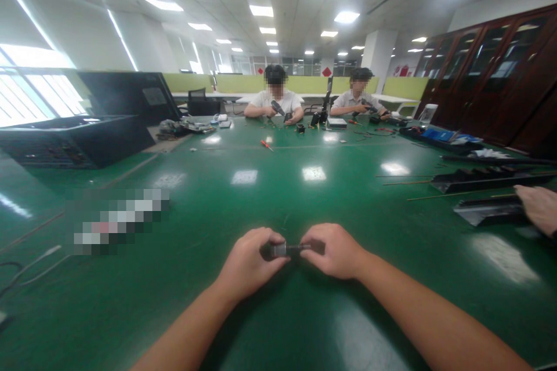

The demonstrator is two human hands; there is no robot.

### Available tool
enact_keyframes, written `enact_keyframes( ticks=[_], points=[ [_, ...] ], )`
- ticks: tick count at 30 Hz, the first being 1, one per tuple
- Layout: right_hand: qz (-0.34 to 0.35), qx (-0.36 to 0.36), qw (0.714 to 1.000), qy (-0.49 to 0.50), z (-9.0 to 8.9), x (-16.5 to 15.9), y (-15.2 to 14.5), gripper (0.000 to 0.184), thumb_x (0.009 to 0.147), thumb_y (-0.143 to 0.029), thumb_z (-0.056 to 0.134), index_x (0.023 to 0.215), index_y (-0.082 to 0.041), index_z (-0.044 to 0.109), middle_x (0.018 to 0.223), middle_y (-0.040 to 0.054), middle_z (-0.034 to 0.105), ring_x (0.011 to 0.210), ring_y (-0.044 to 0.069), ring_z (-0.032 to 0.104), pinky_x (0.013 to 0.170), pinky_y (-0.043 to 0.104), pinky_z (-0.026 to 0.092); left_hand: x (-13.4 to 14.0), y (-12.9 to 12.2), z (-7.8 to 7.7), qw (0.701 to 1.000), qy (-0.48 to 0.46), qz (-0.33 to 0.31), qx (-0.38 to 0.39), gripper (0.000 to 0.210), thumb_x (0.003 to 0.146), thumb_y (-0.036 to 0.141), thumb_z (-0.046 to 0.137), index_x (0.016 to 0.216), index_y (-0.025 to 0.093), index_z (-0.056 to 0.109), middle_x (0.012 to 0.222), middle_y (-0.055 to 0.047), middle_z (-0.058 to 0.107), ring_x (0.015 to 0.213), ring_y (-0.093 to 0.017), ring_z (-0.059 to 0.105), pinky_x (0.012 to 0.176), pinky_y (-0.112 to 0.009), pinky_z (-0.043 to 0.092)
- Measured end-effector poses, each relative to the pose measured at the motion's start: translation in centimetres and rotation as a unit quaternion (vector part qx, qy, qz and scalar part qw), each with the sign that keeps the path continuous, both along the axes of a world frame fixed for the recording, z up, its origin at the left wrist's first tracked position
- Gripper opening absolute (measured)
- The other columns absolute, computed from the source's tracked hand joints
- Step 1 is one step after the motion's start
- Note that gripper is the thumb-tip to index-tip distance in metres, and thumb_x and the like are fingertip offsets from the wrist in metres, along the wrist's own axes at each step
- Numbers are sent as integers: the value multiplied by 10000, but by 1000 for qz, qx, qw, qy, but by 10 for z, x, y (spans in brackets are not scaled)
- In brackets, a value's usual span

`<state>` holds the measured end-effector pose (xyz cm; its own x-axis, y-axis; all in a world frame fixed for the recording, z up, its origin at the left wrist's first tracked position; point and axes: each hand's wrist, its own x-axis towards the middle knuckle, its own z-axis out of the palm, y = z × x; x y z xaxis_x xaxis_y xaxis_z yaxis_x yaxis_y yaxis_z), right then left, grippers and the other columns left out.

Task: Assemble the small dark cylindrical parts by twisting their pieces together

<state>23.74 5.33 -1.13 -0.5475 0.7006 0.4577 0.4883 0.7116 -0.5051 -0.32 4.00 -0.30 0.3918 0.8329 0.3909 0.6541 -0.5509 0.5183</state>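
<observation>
Close in front of me, my left hand [255,255] is closed around a small grey block-like part [279,250], thumb and fingers on its sides. A thin dark rod [294,247] runs from the right side of that part toward my right hand [333,250]. My right fingertips are pinched on the rod's far end, which they partly hide. Both hands are just above the green table [209,208]. I cannot make out the exact kind of the part or whether the rod is fixed to it.
To the left lie a blurred-out pale object [124,217] and a cable [41,261]. A large black case [73,139] stands beyond. Black metal channels [487,208] lie right, near another person's hand [539,206]. A red screwdriver [267,145] lies ahead; two people hold power drills [277,108] across the table.
</observation>
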Motion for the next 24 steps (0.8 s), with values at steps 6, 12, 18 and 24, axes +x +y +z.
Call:
enact_keyframes(
  ticks=[6,12,18,24],
  points=[
    [-2,2,1000,-2,0,1,1,95,827,-258,673,880,-181,690,792,15,686,719,147,595,690,260,417,-2,2,-4,1000,-9,0,8,195,762,285,751,920,235,646,914,5,693,856,-181,651,798,-329,484],
    [-9,-4,1000,-4,1,2,2,95,828,-259,664,876,-182,692,790,20,686,713,150,593,680,261,411,-2,3,-2,1000,-9,3,8,183,771,293,742,917,233,648,914,0,696,846,-180,654,792,-327,487],
    [-10,-14,1000,-4,1,2,2,100,823,-259,671,873,-176,694,786,20,685,710,145,592,678,254,414,-1,3,-1,1000,-11,6,4,182,768,296,741,910,228,650,908,-3,692,826,-177,647,773,-324,486],
    [-15,-20,1000,-4,1,3,4,99,822,-259,675,872,-175,693,785,13,683,707,138,590,673,249,415,-2,3,0,1000,-11,13,3,187,760,286,750,913,236,654,911,8,695,843,-176,651,787,-323,487]
  ],
)
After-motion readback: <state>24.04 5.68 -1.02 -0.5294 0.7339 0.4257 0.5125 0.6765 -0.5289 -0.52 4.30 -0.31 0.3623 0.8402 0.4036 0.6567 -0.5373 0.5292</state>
